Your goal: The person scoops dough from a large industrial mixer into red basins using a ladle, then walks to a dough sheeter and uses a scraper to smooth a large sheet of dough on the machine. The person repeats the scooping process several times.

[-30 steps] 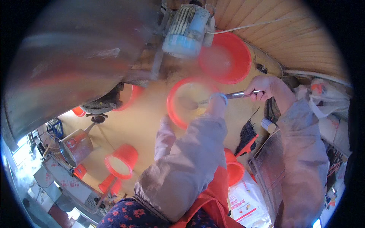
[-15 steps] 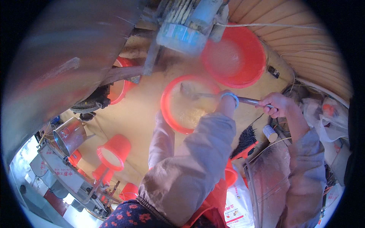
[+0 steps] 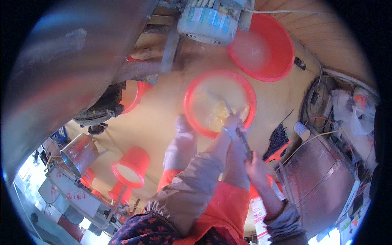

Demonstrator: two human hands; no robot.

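A red basin (image 3: 189,107) of cloudy, pale yellowish liquid stands on the floor in front of me. My left hand (image 3: 232,123), with a pale band at its wrist, is closed round the shaft of a long-handled tool (image 3: 245,146) just above the basin's near rim. The tool's far end dips into the liquid, where its head is blurred and mostly hidden. Nearer to me, my right hand (image 3: 257,168) wraps round the back end of the same handle. Ripples show around the shaft in the liquid.
A larger red tub (image 3: 281,61) stands at the far right, below a blue motor (image 3: 208,24). A big metal drum (image 3: 69,69) fills the left. Red buckets (image 3: 136,159) and a metal pot (image 3: 79,153) sit lower left; a dark broom (image 3: 278,141) lies at right.
My right hand has swung from the right down toward me, turning the handle from sideways to steep. The tool's head has moved within the liquid. My left hand has shifted slightly left and lower.
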